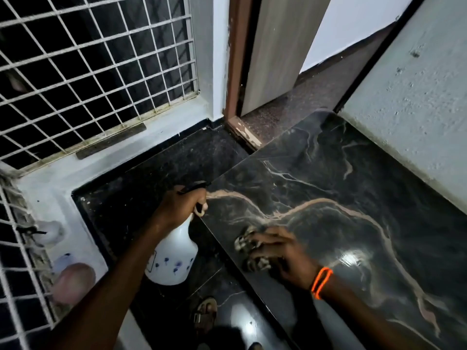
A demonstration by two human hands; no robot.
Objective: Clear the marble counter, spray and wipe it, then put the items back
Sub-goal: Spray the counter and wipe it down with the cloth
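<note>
Left hand (180, 207) clenched round neck of white spray bottle (173, 258), nozzle aimed over marble counter (341, 198). Right hand (280, 256), blurred, presses a bunched cloth (249, 245) flat on the slab just right of the bottle. Counter bare. Judgement: wipe in overlapping passes outward from the cloth, spraying ahead of it.

Dim corner, grilled window, open door.
I see a white window grille (96, 72) left, wood-grain door (278, 51) ajar, rough pale wall (417, 109) right, dark glossy floor (156, 173).
</note>
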